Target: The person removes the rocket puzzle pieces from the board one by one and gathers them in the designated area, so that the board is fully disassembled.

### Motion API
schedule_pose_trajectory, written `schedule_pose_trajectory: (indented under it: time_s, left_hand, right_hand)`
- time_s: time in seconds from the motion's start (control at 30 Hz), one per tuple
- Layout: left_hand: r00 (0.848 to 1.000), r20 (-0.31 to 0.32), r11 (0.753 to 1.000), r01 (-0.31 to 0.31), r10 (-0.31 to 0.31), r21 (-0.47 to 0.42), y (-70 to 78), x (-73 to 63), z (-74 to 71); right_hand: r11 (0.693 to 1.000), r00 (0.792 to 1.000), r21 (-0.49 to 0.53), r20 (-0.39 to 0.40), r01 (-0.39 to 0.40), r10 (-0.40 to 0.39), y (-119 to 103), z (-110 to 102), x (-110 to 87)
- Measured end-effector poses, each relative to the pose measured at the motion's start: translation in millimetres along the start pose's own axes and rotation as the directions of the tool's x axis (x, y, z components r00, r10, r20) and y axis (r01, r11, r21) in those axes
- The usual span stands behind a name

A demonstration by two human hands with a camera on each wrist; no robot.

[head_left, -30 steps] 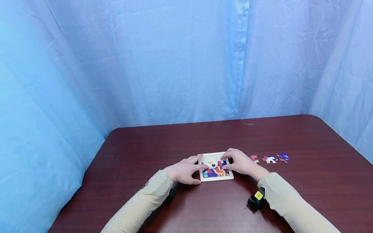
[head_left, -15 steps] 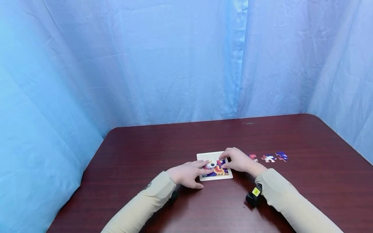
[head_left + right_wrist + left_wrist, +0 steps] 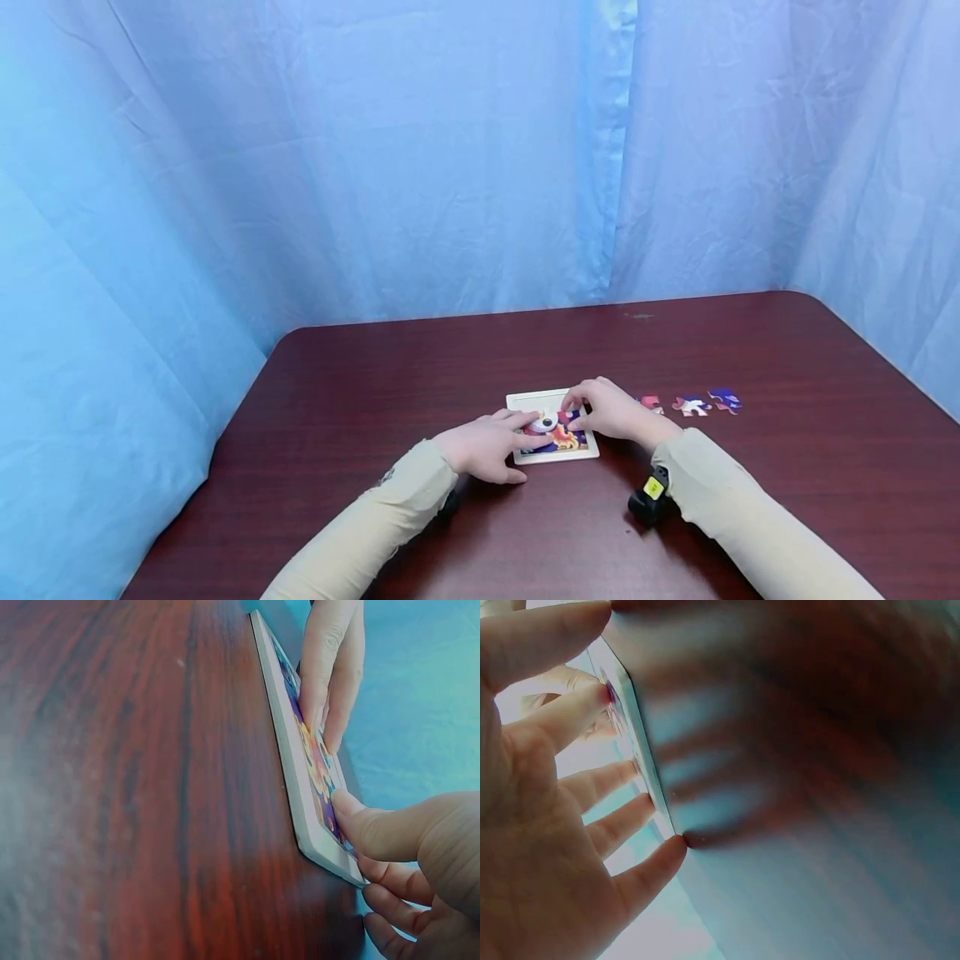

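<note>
The white-framed jigsaw tray lies flat on the dark wooden table, its near part filled with a colourful fitted picture and a bare strip showing along the far side. The left hand has its fingers straight and spread wide, with fingertips resting on the picture beside the white eye and its thumb by the tray's near left corner. The right hand is bent over the right edge, thumb on the picture and index finger curved a narrow gap away; I cannot tell whether they pinch a piece or only touch it. The step in hand appears to be seating and squaring a piece at that side. To do it well, the left fingers should press lightly and evenly, so neighbouring pieces neither lift nor slide, while the right thumb should push straight down only once tabs and notches line up. Sideways force would likely spread the joints. The red piece, white-centred piece and purple piece lie apart, right of the tray.
</note>
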State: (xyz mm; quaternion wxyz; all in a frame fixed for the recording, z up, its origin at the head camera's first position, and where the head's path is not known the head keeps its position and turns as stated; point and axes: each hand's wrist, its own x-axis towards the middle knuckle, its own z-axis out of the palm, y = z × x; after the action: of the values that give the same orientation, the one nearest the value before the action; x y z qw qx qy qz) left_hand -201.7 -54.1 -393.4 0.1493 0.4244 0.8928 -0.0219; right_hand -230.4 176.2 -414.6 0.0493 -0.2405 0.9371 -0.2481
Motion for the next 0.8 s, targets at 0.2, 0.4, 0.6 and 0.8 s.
schedule_pose_trajectory:
  time_s: [0.2,0.4,0.6,0.8]
  left_hand:
    - [1.0,0.007,1.0,-0.013,0.013,-0.011,-0.6,3.4,-3.9]
    - [1.0,0.006,0.999,0.001,-0.001,-0.043,1.4,6.8,-7.9]
    - [1.0,0.001,0.999,0.021,-0.021,-0.032,2.2,6.5,-5.5]
    - [1.0,-0.017,1.0,0.011,-0.012,-0.029,2.0,7.0,-4.5]
  right_hand:
    - [1.0,1.0,-0.007,0.011,-0.027,0.027,2.0,1.7,4.1]
    - [0.998,0.998,-0.023,0.011,-0.062,0.062,0.8,4.4,4.4]
    - [0.998,0.998,-0.007,0.006,-0.066,0.066,-0.5,8.5,3.2]
    - [0.996,0.996,0.006,0.002,-0.09,0.09,0.1,8.5,3.3]
